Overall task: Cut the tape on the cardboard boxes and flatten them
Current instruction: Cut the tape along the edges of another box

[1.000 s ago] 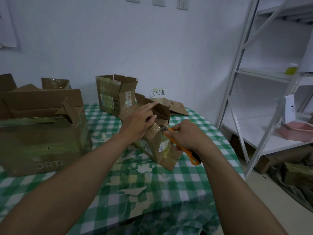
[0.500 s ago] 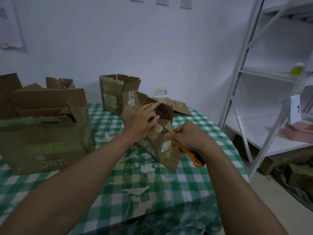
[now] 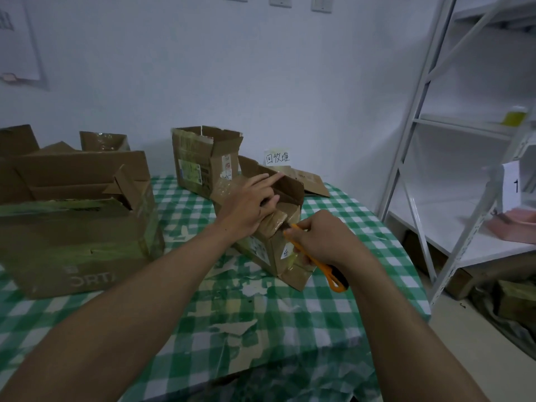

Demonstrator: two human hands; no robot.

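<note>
Right hand [image 3: 322, 242] grips the knife [image 3: 333, 275] and covers most of its handle; the blade is mostly hidden against the small box [image 3: 278, 250]. Left hand [image 3: 246, 207] hides part of that box's top. Big box [image 3: 72, 242] cut off by left edge, wall switches [image 3: 280, 0] by top, shelf rack [image 3: 417, 158] by right. Box label print too small to read. Yellow item [image 3: 514, 116] on the rack is blurred.

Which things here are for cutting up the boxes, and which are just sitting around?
For the job: small box, orange knife, left hand, right hand, big box, tall box behind.

Just sitting around: white shelves, pink tray, yellow jar, paper note.
</note>
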